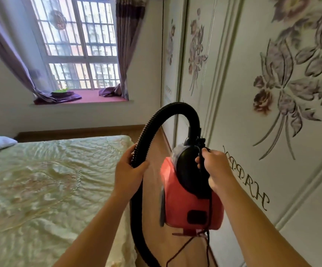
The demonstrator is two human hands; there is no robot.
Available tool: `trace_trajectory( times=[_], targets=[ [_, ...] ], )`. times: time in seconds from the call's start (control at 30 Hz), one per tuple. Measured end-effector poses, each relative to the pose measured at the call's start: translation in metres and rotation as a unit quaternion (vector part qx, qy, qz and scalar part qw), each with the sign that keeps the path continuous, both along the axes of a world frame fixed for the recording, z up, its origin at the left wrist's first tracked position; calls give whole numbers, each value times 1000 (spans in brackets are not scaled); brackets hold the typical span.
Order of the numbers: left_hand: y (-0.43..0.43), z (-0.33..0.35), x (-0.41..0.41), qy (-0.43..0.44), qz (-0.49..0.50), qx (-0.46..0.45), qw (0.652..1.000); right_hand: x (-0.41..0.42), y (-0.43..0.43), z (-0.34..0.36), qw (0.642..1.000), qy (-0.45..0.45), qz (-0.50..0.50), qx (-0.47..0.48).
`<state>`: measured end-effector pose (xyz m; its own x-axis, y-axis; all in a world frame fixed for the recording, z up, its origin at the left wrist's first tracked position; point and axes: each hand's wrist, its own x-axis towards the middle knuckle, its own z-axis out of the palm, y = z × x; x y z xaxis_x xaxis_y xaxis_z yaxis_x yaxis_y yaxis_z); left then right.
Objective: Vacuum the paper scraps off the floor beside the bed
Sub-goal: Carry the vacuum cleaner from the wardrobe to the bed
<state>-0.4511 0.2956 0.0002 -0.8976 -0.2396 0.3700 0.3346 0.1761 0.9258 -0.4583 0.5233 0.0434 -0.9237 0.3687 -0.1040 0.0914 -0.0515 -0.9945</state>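
A red and black canister vacuum point(191, 201) hangs in the air in front of me, over the strip of wooden floor point(156, 147) between bed and wardrobe. My right hand point(214, 168) grips its black handle at the top. My left hand point(131, 170) grips the black ribbed hose point(164, 116), which arches up from the vacuum's top and drops down past my left wrist out of view. A thin cord point(208, 239) dangles below the vacuum. No paper scraps show on the visible floor.
The bed point(40, 189) with a pale green quilted cover fills the left. A white wardrobe point(272, 93) with flower patterns runs along the right, close to the vacuum. A barred window with purple curtains point(123, 54) and a red sill is at the far wall.
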Motion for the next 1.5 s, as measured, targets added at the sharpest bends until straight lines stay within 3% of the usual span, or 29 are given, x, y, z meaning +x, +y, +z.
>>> trace_trajectory(
  times=[0.5, 0.77, 1.07, 1.5],
  targets=[
    [-1, 12, -197, -3, 90, -1, 996, -237, -4, 19, 996, -10, 86, -6],
    [-35, -11, -350, -5, 87, 13, 996, -378, -40, -4, 996, -35, 80, 16],
    [-65, 8, -508, 5, 45, 2, 999, -526, -58, 16, 999, -12, 45, 5],
    [-81, -1, -746, -12, 87, -30, 996, -789, -76, -24, 995, -26, 94, -16]
  ],
)
